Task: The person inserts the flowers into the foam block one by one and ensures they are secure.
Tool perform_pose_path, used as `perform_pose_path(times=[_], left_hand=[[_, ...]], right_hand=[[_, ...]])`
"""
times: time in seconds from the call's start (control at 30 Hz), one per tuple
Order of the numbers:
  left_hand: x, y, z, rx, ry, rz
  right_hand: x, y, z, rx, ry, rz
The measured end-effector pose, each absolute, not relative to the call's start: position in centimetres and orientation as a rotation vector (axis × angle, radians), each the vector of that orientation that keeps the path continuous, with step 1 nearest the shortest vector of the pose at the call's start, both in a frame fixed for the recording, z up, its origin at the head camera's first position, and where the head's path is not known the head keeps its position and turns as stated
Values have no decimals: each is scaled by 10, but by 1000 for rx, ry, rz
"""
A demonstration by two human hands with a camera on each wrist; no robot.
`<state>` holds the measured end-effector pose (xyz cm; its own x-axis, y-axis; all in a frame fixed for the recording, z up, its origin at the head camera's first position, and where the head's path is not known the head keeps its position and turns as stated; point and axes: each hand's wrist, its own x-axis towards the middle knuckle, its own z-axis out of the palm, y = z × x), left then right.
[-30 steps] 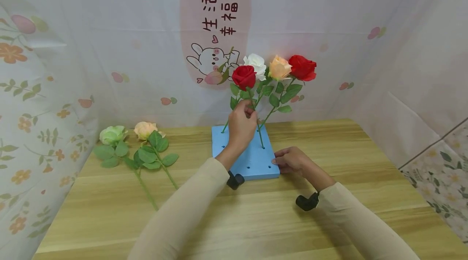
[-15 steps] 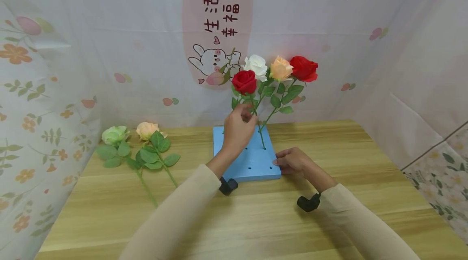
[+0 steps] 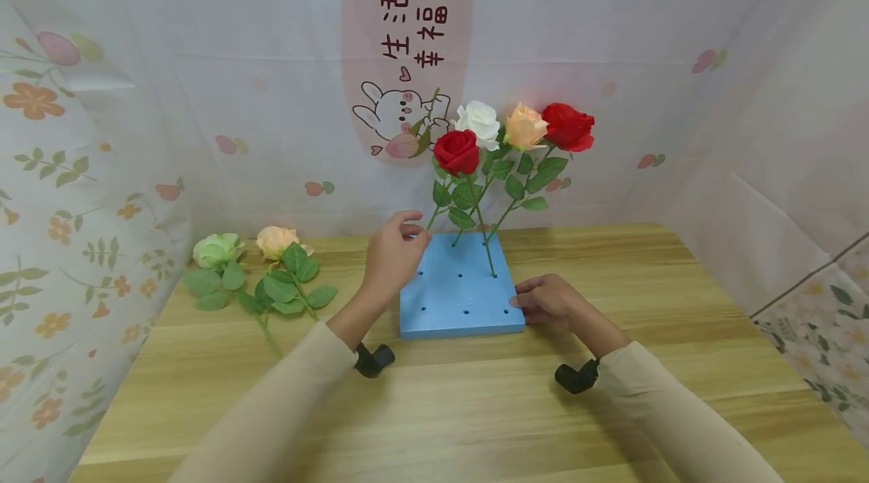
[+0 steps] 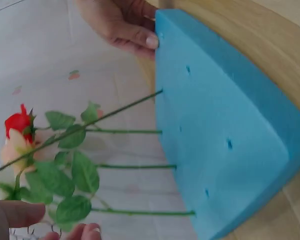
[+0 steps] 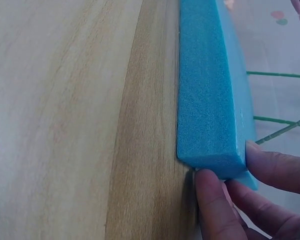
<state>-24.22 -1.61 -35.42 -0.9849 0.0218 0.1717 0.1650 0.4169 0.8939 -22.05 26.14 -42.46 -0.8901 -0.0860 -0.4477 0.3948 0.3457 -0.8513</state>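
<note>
A light blue foam block (image 3: 441,298) with small holes lies on the wooden table. From it rise a front red rose (image 3: 457,152), a white rose (image 3: 478,124), a peach rose (image 3: 525,126) and another red rose (image 3: 569,127), their stems in holes. My left hand (image 3: 394,256) hovers over the block's left side, fingers loosely bent and thumb apart, holding nothing; in the left wrist view green leaves (image 4: 74,208) show beside its fingertips. At the block's right edge my right hand (image 3: 546,298) grips it, thumb on the top face and fingers against the side.
A pale green rose (image 3: 217,250) and a loose peach rose (image 3: 274,243) lie on the table (image 3: 441,407) at the left, stems toward the front. A printed cloth (image 3: 271,128) hangs close behind the block.
My left hand has let go of the front red rose's stem and moved left and down, off the flowers. That rose stays standing in its hole. My right hand has kept its grip on the block.
</note>
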Motion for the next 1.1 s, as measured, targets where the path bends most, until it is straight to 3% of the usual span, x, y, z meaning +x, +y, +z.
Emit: perform_pose_path(times=[0.47, 1.1], left_hand=[[-252, -89, -335, 248, -2573, -1740], [-268, -153, -363, 480, -2588, -1715]], right_hand=[[-221, 261, -424, 289, 2190, -1548], [-222, 262, -424, 308, 2187, -1548]])
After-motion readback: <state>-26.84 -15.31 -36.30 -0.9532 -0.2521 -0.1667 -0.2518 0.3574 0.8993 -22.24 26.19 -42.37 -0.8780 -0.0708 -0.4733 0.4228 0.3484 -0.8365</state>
